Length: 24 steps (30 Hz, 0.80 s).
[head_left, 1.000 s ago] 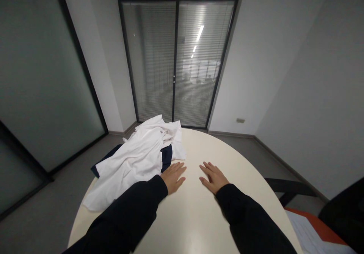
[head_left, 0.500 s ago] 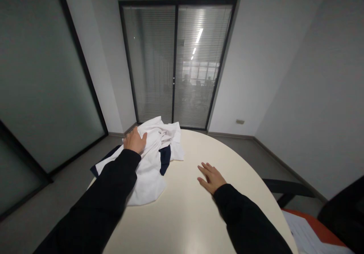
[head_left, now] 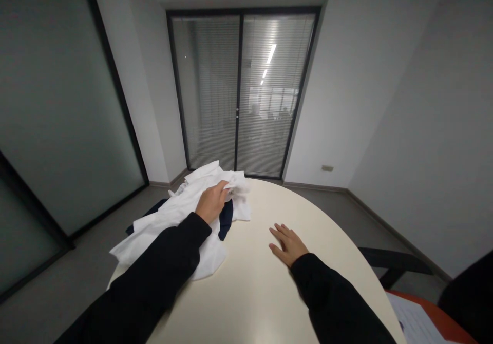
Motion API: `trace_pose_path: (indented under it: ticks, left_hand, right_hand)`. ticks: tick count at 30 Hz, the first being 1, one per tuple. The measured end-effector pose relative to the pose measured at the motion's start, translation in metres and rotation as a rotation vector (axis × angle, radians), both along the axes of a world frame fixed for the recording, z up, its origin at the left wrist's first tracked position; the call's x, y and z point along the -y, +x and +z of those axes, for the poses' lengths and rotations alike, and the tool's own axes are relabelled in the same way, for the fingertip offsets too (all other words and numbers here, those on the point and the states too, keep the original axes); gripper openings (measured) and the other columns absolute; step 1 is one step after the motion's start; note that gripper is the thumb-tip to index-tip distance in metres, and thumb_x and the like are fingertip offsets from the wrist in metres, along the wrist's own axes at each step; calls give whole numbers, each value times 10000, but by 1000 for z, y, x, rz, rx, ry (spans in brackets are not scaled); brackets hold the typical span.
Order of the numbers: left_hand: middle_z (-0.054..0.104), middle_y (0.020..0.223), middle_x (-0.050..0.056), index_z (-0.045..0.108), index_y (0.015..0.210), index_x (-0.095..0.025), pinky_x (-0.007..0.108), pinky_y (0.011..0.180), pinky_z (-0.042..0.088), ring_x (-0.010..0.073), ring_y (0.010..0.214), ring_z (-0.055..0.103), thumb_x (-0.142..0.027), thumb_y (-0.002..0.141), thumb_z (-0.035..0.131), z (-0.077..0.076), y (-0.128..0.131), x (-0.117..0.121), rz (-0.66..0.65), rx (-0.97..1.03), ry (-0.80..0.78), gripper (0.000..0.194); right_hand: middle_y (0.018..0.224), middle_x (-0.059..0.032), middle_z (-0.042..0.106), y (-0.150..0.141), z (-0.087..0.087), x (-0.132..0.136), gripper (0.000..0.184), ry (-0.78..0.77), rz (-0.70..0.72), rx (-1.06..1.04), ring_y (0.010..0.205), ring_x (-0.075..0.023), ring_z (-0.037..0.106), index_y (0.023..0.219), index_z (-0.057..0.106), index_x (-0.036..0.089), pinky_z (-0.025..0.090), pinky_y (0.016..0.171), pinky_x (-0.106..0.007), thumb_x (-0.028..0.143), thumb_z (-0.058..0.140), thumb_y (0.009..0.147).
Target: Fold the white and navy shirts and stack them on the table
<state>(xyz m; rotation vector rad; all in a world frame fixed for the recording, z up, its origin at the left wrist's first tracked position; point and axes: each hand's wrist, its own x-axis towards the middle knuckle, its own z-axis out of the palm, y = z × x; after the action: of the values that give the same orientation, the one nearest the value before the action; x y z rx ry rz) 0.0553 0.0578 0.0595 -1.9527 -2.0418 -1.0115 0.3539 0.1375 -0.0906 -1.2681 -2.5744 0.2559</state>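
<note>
A crumpled white garment [head_left: 159,223] with dark navy parts lies in a heap on the left of the round cream table [head_left: 246,292]. Its far-left side overhangs the table edge. My left hand [head_left: 211,201] pinches a fold of the white cloth near the middle of the heap, with the fingers partly hidden behind the fabric. Navy cloth [head_left: 226,220] shows just to the right of that hand. On the bare tabletop to the right rests my right hand [head_left: 289,245], fingers spread, touching no cloth.
A dark chair armrest [head_left: 396,262] stands beyond the table's right edge. Below it, white papers [head_left: 416,318] lie on an orange-red surface [head_left: 442,316]. A glazed door with blinds [head_left: 239,92] stands behind the table, and a frosted panel [head_left: 65,108] is to the left.
My left hand has moved right across the garment and closed on a white fold. A white flap now spreads farther out at the near left. The right hand stays put.
</note>
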Motion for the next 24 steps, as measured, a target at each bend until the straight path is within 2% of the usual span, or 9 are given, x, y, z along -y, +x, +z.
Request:
trace_pose_path:
  ticks: [3,7,11,14,16,18,21,24]
  left_hand:
    - [731,950,31,586,1132,-258,260,741,435,224,891,689,-276,983,406,-5,30,11,-114,15,-30,234]
    - [725,1028,25,599,1108,-248,251,780,442,213,955,683,-208,967,437,-19,59,26,-319,17,-94,218]
    - [721,1054,21,601,1102,-235,256,817,458,206,983,679,-204,975,439,-32,80,38,-453,51,-135,209]
    - [721,1062,17,609,1099,-234,259,826,469,199,985,679,-215,977,450,-38,93,48,-533,77,-175,201]
    - [722,1071,22,613,1112,-228,263,836,476,198,988,680,-227,980,450,-42,101,55,-598,82,-216,210]
    - [720,1090,27,614,1131,-226,267,856,479,196,1002,677,-248,987,438,-47,108,62,-671,83,-262,228]
    - [700,1155,25,617,1153,-240,275,911,471,188,1056,655,-269,996,412,-53,114,71,-776,90,-311,260]
    - [683,1191,28,613,1186,-253,290,956,462,188,1087,635,-315,981,443,-52,115,76,-812,133,-289,273]
  right_hand:
    - [1505,-108,409,-1,-2,-1,625,-3,4,-13,1412,-326,320,1402,499,194,258,1138,-533,499,501,856]
    - [1474,-134,452,-2,-8,-4,678,29,1,-82,1392,-330,357,1446,415,163,283,1131,-524,474,506,850]
    - [1375,-189,544,-4,-5,-3,903,58,39,-254,1259,-324,521,1533,127,121,391,1051,-516,449,569,818]
    - [1237,-165,647,-7,8,1,1005,31,72,-338,1096,-312,633,1538,-40,129,482,931,-460,416,589,808]
    - [1136,-133,696,-8,16,4,1008,-15,29,-325,987,-307,678,1545,-3,167,514,834,-398,385,616,780]
    - [1055,-96,723,-6,22,4,914,-72,-43,-271,926,-299,697,1541,133,234,514,767,-349,348,610,769]
    - [1023,-40,733,0,25,-2,651,-118,-151,-224,952,-286,693,1428,414,316,501,780,-321,309,544,790]
    - [1065,-12,725,10,26,-7,505,-91,-236,-328,972,-265,682,1299,537,307,498,796,-287,305,504,795]
